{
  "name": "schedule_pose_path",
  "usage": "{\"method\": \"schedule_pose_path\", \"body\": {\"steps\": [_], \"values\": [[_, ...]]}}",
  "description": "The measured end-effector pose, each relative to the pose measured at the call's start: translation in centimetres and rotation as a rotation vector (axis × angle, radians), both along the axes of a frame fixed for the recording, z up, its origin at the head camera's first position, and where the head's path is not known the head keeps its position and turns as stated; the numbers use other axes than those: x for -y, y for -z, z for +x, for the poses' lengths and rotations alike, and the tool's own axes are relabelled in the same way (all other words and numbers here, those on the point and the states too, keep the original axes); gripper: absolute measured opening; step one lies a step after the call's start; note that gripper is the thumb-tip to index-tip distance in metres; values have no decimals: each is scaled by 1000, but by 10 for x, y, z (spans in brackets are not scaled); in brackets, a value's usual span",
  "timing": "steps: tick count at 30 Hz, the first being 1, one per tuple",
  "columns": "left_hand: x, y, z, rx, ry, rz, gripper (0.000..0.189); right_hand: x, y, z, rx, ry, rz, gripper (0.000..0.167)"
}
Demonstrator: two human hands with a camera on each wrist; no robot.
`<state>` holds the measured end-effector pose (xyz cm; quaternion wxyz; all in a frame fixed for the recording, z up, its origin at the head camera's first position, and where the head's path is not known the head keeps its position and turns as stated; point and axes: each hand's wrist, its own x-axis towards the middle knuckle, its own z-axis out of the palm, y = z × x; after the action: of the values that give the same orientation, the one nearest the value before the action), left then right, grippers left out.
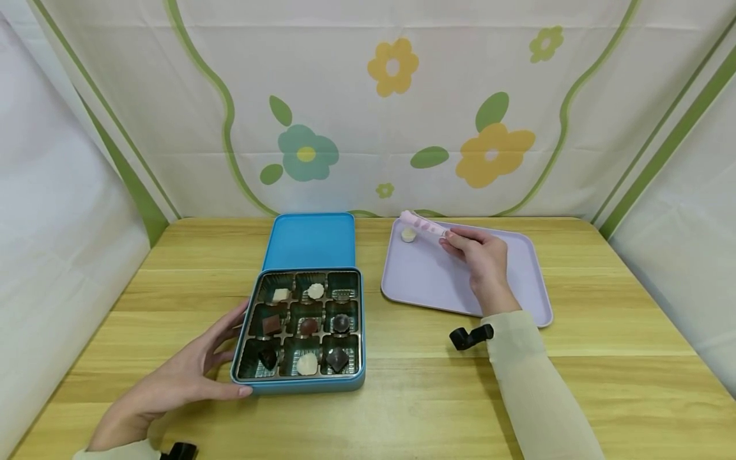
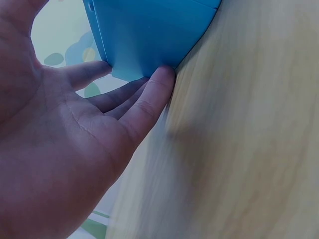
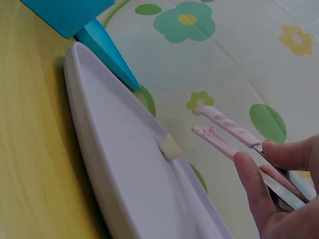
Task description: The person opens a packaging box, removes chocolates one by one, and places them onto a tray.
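Observation:
My left hand [image 1: 184, 370] rests against the left side of a blue tin [image 1: 305, 386], thumb at its front corner; in the left wrist view its straight fingers [image 2: 149, 99] touch the tin's wall. White, brown and dark chocolates [image 1: 308, 326] sit in the tin's divided insert, and the back right compartment shows its ribbed bottom. In my right hand [image 1: 485, 259] are tongs with pink paw-shaped tips [image 1: 424, 223], pinched between thumb and fingers. Those tips stand apart with nothing between them, above the lilac tray [image 1: 448, 281]. A small white chocolate [image 1: 408, 235] lies near the tray's back left corner.
Behind the tin lies a flat blue lid [image 1: 313, 239], close to the flowered cloth [image 1: 356, 115] at the table's back edge. White cloth walls stand to the left and right of the wooden table [image 1: 414, 396].

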<state>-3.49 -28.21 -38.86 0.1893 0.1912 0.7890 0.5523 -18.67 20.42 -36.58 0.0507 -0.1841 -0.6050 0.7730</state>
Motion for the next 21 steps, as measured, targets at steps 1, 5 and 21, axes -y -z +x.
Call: {"method": "schedule_pose_path", "body": {"steps": [1, 5, 21], "values": [[0, 0, 0, -4, 1, 2, 118, 1, -2, 0, -13, -14, 5, 45], [0, 0, 0, -14, 2, 12, 118, 4, -7, 3, -62, -73, 14, 42], [0, 2, -1, -31, 15, 65, 118, 12, -21, 14, -205, -500, 183, 39]]}}
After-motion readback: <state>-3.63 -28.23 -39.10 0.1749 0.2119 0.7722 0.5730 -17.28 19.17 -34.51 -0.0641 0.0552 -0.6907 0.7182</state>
